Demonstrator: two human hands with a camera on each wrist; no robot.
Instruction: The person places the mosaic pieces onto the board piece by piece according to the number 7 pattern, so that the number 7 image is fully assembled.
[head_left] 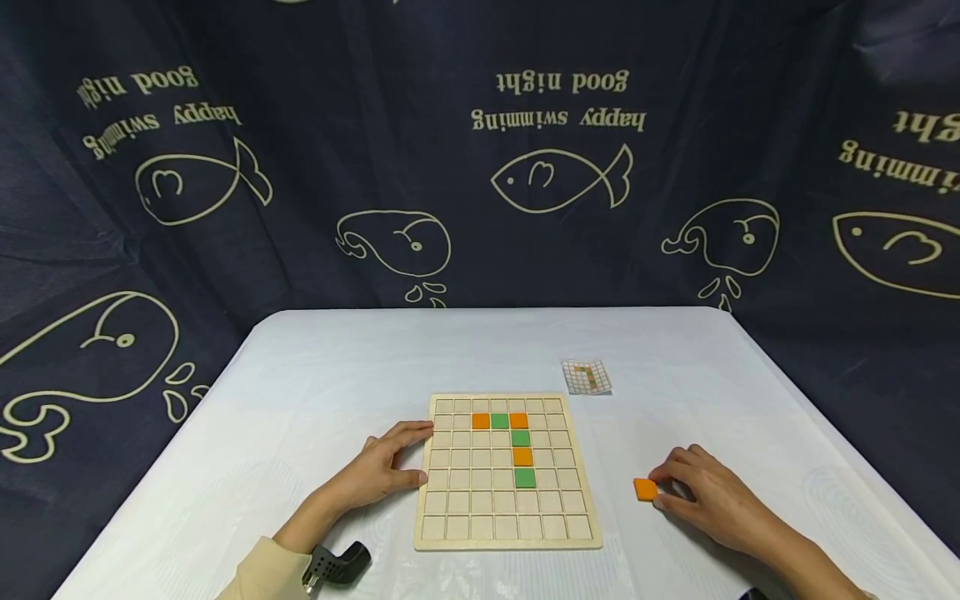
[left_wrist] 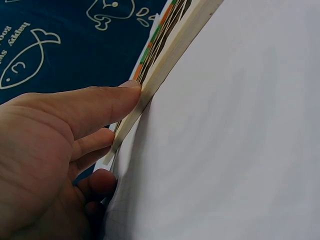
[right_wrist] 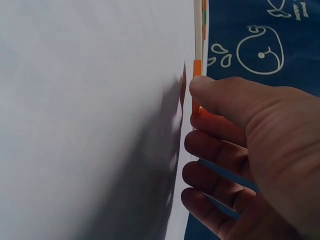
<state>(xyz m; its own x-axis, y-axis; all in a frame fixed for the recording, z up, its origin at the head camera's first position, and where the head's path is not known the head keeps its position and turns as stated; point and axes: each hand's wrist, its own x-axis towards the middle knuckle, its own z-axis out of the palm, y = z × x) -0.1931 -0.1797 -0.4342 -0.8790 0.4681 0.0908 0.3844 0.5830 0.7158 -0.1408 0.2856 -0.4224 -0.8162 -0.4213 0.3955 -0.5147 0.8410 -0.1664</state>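
A square wooden grid board [head_left: 508, 533] lies flat on the table, with several orange and green tiles set in its cells. Against its left edge rest the thumb and fingertips of my left hand [head_left: 378, 467], fingers fairly straight. The left wrist view shows the thumb touching the side of the board [left_wrist: 165, 62]. To the right of the board, my right hand [head_left: 712, 492] pinches an orange square tile [head_left: 644, 489] between thumb and index finger. Seen edge-on in the right wrist view, that tile [right_wrist: 197, 67] is just above the cloth, and the other fingers are loosely curled.
A small card [head_left: 587, 377] printed with a coloured grid pattern lies beyond the board's upper right corner. White cloth [head_left: 337, 358] covers the table. Behind it hangs a dark curtain [head_left: 315, 108] with fish and whale drawings. A black device [head_left: 337, 565] is strapped to my left wrist.
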